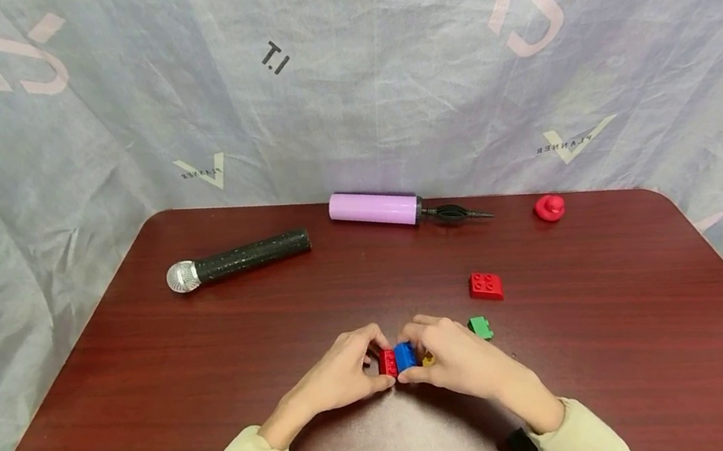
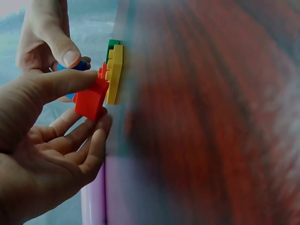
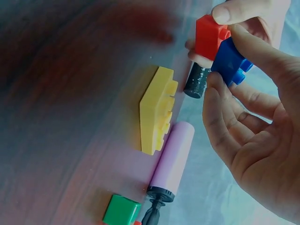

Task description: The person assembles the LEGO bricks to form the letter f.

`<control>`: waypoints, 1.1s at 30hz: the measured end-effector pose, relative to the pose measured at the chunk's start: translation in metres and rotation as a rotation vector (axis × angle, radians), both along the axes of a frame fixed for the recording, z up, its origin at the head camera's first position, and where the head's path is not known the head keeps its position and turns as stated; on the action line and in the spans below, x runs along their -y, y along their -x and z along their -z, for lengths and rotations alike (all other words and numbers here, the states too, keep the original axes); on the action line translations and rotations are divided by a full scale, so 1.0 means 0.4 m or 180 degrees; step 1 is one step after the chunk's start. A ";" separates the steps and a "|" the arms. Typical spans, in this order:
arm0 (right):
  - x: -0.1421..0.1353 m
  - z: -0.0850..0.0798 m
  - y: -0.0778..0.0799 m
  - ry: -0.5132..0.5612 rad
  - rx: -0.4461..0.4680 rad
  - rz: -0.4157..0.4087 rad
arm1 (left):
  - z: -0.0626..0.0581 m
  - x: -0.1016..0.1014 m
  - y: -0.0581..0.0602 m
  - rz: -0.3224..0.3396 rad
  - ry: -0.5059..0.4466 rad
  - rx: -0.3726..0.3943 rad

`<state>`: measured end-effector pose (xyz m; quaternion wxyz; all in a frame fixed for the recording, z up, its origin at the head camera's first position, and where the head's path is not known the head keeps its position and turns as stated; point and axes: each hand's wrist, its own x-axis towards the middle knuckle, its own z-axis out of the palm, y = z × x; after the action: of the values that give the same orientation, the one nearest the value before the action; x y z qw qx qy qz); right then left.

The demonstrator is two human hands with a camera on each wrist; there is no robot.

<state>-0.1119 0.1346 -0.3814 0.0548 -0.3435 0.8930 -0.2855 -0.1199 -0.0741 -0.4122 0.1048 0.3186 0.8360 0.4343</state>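
Near the front middle of the table, my left hand (image 1: pixel 344 368) pinches a red toy brick (image 1: pixel 387 363) between thumb and fingers. Right beside it my right hand (image 1: pixel 454 356) grips a blue toy brick (image 1: pixel 405 355) the same way. In the right wrist view the blue brick (image 3: pixel 228 62) overlaps the edge of the red brick (image 3: pixel 209 37), with the studs of both turned to the right. A yellow brick (image 3: pixel 157 112) lies on the table close to the hands, mostly hidden behind my right hand in the head view. A green brick (image 1: pixel 480 328) lies just beyond my right hand.
Farther right on the table (image 1: pixel 265 333) lies another red brick (image 1: pixel 486 285). A microphone (image 1: pixel 240 261), a purple hand pump (image 1: pixel 376 208) and a red rubber duck (image 1: pixel 550 207) lie along the back. Behind the table hangs a grey printed cloth (image 1: pixel 350 102).
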 end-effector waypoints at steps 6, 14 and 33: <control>0.002 0.007 -0.003 -0.0010 0.0045 0.0017 | 0.002 -0.007 -0.008 -0.0085 0.0060 -0.0102; 0.006 0.012 -0.005 -0.0084 -0.0039 0.0051 | 0.008 -0.014 -0.011 -0.0075 0.0070 0.0154; 0.028 0.020 0.000 -0.0329 -0.0411 0.0040 | 0.010 -0.017 -0.010 -0.0174 0.0110 0.0126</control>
<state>-0.1119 0.1233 -0.3896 0.0130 -0.3524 0.9104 -0.2166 -0.1157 -0.0672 -0.4164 0.1149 0.2852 0.8495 0.4288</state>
